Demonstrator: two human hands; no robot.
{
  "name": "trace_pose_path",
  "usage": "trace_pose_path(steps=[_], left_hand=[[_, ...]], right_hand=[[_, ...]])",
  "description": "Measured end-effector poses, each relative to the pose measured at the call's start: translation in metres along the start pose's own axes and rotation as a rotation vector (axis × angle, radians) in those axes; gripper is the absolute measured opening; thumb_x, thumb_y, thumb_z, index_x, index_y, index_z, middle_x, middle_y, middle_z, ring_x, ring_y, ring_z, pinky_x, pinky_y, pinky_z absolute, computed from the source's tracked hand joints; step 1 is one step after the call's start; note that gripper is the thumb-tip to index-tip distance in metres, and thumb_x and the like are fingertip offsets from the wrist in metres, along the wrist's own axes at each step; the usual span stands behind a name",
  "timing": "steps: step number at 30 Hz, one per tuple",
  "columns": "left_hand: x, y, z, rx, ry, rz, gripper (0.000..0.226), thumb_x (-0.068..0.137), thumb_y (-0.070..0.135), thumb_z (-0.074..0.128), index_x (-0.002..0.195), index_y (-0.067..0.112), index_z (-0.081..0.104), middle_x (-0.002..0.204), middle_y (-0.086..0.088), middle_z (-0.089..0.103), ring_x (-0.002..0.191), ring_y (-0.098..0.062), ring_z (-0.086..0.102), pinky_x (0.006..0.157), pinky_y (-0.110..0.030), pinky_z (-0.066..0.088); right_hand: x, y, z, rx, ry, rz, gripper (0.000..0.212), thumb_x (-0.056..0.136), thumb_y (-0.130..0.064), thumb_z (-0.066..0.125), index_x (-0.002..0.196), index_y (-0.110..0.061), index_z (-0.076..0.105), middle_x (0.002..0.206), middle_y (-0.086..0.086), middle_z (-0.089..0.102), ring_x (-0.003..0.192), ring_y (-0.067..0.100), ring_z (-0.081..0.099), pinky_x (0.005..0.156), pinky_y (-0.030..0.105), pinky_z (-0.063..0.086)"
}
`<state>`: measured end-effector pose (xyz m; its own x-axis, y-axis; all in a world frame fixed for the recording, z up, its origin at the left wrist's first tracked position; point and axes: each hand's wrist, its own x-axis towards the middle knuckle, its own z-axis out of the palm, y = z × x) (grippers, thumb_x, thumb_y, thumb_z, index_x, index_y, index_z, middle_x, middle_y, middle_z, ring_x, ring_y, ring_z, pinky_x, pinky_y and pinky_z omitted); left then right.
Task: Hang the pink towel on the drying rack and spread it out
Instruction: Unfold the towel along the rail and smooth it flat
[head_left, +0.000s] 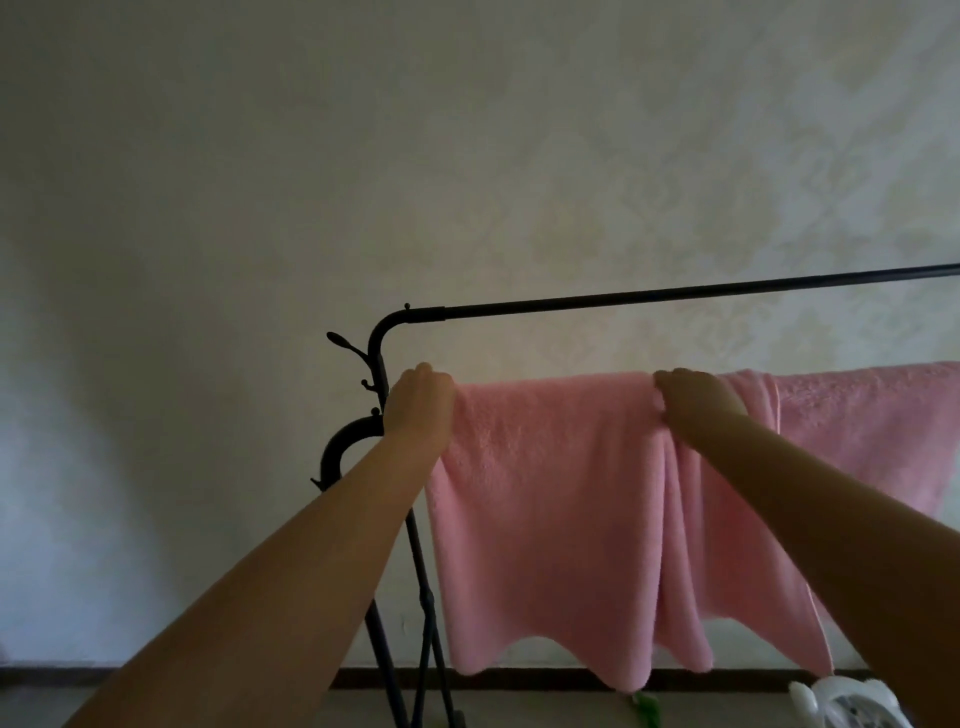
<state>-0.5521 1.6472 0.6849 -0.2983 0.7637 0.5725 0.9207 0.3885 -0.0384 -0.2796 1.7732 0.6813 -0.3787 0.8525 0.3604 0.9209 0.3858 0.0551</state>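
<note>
Fluffy pink towel (550, 499) draped over lower rail of black metal drying rack (675, 296), rail hidden beneath; left hand (421, 405) clasps its left edge, right hand (696, 400) pinches bunched folds; right end cut off.

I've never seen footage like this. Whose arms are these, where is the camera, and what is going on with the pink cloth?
There is no machine here: a person wears a wide-angle camera on their head, so you see their own two bare arms reaching forward. In front of them stands a black drying rack against a pale wall. A pink towel already hangs over a lower bar, which the cloth hides. The left hand grips the towel's left top corner near the rack's upright, and the right hand pinches the top edge further along, where the cloth is bunched into folds. More pink cloth hangs on the rack to the right. A white object lies low at the bottom right; I cannot tell what it is.
</note>
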Motion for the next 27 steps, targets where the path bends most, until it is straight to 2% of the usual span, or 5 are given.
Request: trace_pose_path(steps=[6,10,16,20,27], left_hand=[[0.004,-0.048,0.002,0.113,-0.044,-0.033,0.029,0.088,-0.008,0.047,0.110,-0.001,0.065,0.111,-0.016,0.058,0.102,-0.031,0.057,0.082,-0.034,0.048],[-0.001,-0.052,0.010,0.183,-0.016,-0.015,0.029,0.090,-0.004,0.045,0.110,0.004,0.064,0.114,-0.013,0.056,0.105,-0.030,0.051,0.085,-0.035,0.044],[0.005,-0.034,0.008,0.101,-0.029,-0.136,0.026,0.089,-0.008,0.043,0.102,0.000,0.064,0.109,-0.016,0.059,0.099,-0.030,0.055,0.080,-0.034,0.044],[0.010,-0.038,0.002,0.048,-0.093,-0.346,0.023,0.095,0.009,0.048,0.115,0.007,0.061,0.115,-0.012,0.057,0.109,-0.029,0.049,0.088,-0.035,0.042],[0.008,-0.044,-0.004,-0.202,-0.111,-0.440,0.032,0.095,-0.004,0.036,0.122,-0.006,0.053,0.121,-0.019,0.053,0.113,-0.031,0.050,0.090,-0.036,0.045]], right_hand=[[0.001,-0.009,0.010,-0.188,0.047,0.051,0.020,0.094,-0.008,0.046,0.108,-0.013,0.059,0.084,-0.001,0.058,0.069,0.016,0.057,0.058,0.027,0.043],[0.014,-0.021,0.007,-0.131,-0.048,0.076,0.030,0.094,-0.013,0.043,0.122,-0.013,0.053,0.111,0.006,0.060,0.105,0.026,0.060,0.090,0.039,0.047],[0.017,-0.049,0.003,-0.022,-0.139,-0.095,0.059,0.088,-0.031,0.057,0.144,-0.023,0.038,0.145,0.010,0.042,0.140,0.033,0.030,0.118,0.051,0.013],[0.014,-0.070,0.009,0.110,-0.092,-0.239,0.052,0.087,-0.040,0.060,0.135,-0.025,0.047,0.119,0.004,0.059,0.112,0.026,0.057,0.109,0.045,0.035],[0.012,-0.071,0.011,0.095,-0.043,-0.220,0.039,0.087,-0.034,0.056,0.125,-0.026,0.054,0.102,0.000,0.062,0.097,0.023,0.062,0.093,0.039,0.047]])
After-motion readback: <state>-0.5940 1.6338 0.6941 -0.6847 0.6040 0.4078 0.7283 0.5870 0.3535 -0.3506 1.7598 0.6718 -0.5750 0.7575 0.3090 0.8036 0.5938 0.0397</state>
